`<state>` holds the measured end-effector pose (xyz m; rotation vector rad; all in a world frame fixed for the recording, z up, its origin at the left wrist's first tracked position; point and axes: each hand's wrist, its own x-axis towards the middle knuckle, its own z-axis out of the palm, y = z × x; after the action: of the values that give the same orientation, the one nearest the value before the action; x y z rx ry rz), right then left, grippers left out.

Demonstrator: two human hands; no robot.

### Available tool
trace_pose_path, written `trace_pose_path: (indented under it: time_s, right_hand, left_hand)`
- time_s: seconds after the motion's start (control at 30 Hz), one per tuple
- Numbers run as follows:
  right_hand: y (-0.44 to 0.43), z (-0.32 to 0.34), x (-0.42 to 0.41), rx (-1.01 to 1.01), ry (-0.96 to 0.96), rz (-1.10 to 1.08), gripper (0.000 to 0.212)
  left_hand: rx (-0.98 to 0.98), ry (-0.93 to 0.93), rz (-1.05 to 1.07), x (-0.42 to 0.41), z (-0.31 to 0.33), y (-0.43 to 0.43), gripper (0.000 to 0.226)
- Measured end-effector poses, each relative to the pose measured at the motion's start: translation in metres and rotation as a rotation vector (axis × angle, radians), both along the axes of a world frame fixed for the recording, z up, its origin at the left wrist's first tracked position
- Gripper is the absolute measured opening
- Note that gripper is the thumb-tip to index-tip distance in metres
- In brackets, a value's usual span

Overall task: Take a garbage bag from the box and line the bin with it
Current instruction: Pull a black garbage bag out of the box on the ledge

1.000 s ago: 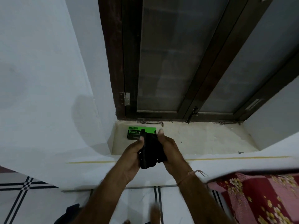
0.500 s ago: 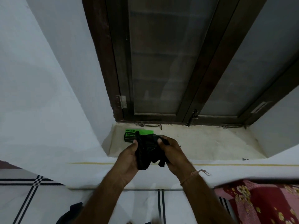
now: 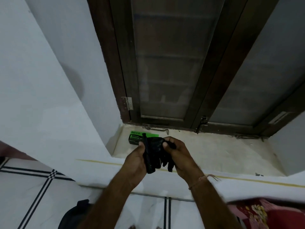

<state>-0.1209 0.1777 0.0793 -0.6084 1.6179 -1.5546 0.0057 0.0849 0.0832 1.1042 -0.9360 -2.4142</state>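
Note:
A folded black garbage bag (image 3: 155,151) is held in front of me by both hands, above the front edge of the window ledge. My left hand (image 3: 136,160) grips its rolled left side, thumb on top. My right hand (image 3: 179,154) pinches the bag's right part, which is spread open a little with loose folds hanging down. Behind the hands, the green and black garbage bag box (image 3: 135,137) lies flat on the ledge's left end, partly hidden by the bag. No bin shows clearly in view.
The pale stone window ledge (image 3: 214,151) runs below a dark wooden window frame (image 3: 203,96) with a metal hook latch (image 3: 158,129). White walls flank it. A dark object (image 3: 74,215) sits on the tiled floor at bottom left, a red floral cloth (image 3: 270,215) at bottom right.
My right hand has pulled the bag's right part away from the rolled left side, so the bag is wider and more unfolded. Both hands stay over the ledge.

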Motion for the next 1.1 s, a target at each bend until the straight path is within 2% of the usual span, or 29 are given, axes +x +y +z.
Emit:
trace_pose_path:
  time_s: [0.2,0.27,0.4,0.5,0.57,0.73,0.87,0.97,1.1]
  right_hand:
    - [-0.002,0.009,0.015,-0.03,-0.047,0.021,0.044]
    - [-0.001,0.008,0.012,-0.011,-0.022,0.011,0.04]
    - [0.001,0.004,0.009,0.016,-0.059,-0.017,0.02]
    - [0.006,0.0,0.007,0.011,-0.073,-0.031,0.027]
    - [0.009,-0.002,0.003,0.014,-0.068,-0.054,0.023]
    - [0.007,-0.007,-0.003,0.064,-0.059,-0.089,0.019]
    - [0.004,-0.009,0.005,0.06,-0.148,-0.106,0.03]
    - [0.007,-0.004,0.007,0.005,-0.219,-0.019,0.043]
    - [0.007,-0.006,0.003,0.005,-0.192,0.0,0.033]
  left_hand:
    - [-0.135,-0.039,-0.01,0.001,-0.005,0.006,0.055]
    - [-0.136,-0.076,-0.013,0.003,-0.007,0.006,0.053]
    - [-0.073,-0.098,0.022,-0.001,-0.006,0.012,0.053]
    - [-0.106,-0.028,-0.002,-0.001,-0.011,0.012,0.055]
    - [-0.123,0.004,-0.031,0.0,-0.013,0.01,0.053]
    - [-0.096,-0.077,0.006,0.0,-0.023,0.005,0.047]
    - [-0.059,-0.076,0.008,-0.004,-0.016,0.013,0.054]
    - [-0.121,-0.056,-0.027,-0.003,-0.015,0.013,0.054]
    - [-0.117,-0.019,-0.008,0.003,-0.021,0.007,0.048]
